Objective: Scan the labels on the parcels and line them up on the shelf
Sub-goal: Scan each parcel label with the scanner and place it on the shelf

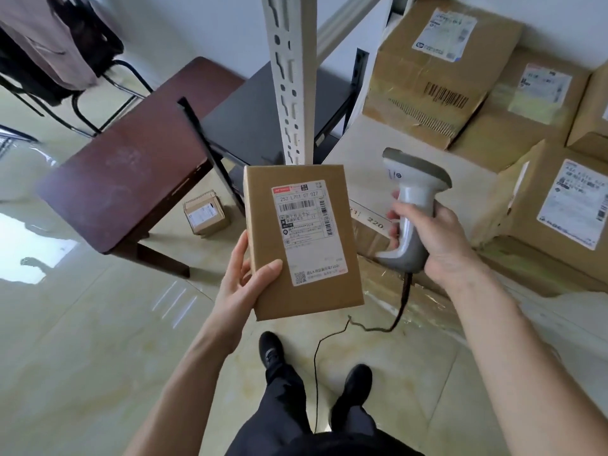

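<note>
Pale glossy floor tiles (98, 340) run under everything, with a dark wooden table (125, 179) off beyond the person's left hand (241, 284) and a white slotted shelf post (289, 80) rising straight ahead. That left hand grips a flat cardboard parcel (302, 241) from its near left edge — thumb curled over the front face, fingers hidden behind — so the white shipping label (307, 232) faces up toward the person. Just to the right of it, apart from the box, the right hand (431, 238) is wrapped round the handle of a grey barcode scanner (411, 205), whose head points up and away; its thin black cable (329, 343) trails down to the floor near two black shoes (273, 350). Beyond the scanner hand, on the pale shelf board (362, 143), sit several larger brown labelled boxes (437, 67), set close together. One small box (205, 213) rests on the floor past the left hand, beside the table leg.
</note>
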